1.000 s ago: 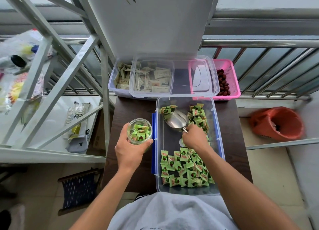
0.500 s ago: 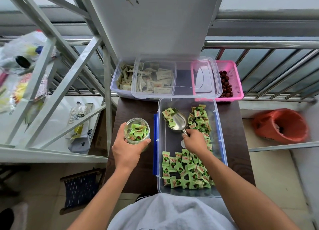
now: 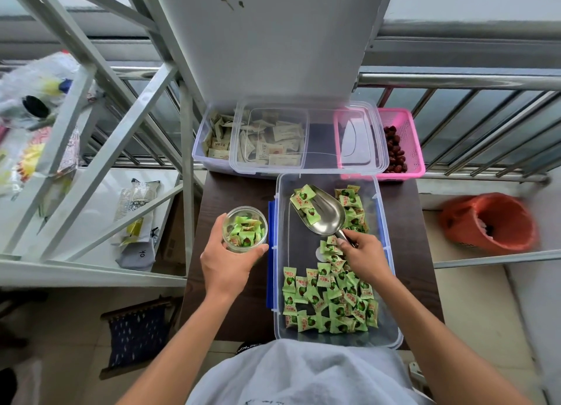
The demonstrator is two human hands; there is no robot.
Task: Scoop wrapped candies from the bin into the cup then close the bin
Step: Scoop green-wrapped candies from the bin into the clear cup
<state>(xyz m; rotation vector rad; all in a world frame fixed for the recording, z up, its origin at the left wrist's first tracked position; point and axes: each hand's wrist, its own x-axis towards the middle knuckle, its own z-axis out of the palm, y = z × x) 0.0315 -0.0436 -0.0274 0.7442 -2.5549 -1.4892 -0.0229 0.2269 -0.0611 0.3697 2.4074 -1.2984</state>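
A person's right hand (image 3: pixel 365 257) is closed around the short handle of a metal scoop (image 3: pixel 321 213), fingers pinching it low near the bowl, inside a clear plastic bin (image 3: pixel 391 313) on a dark table (image 3: pixel 239 313). A few green wrapped candies (image 3: pixel 303 202) ride at the scoop's front lip, its bowl pointing away from the person toward the bin's far end. The left hand (image 3: pixel 226 265) is wrapped around a small clear cup (image 3: pixel 245 233), gripping its near side and holding it just beside the bin's left wall, by the blue latch (image 3: pixel 271 252). The cup already looks close to full of the same green candies.

Most of the remaining candies (image 3: pixel 331 301) lie heaped at the near end of the bin, with a smaller cluster along the far right wall beside the scoop. The bin's lid (image 3: pixel 306 140) rests behind it, laid across a second clear box of pale sachets (image 3: pixel 212 143) and a pink basket (image 3: pixel 406 149) of dark fruit.

To finish this scoop cleanly, the load seems best kept level and tipped slightly back toward the handle while it crosses the bin wall, since the candies sit at the open lip and could slide off. Bringing the cup's rim in under the scoop, then tilting slowly, should stop them from bouncing off the nearly full cup. With so little room left, the lid looks likely to be wanted soon.
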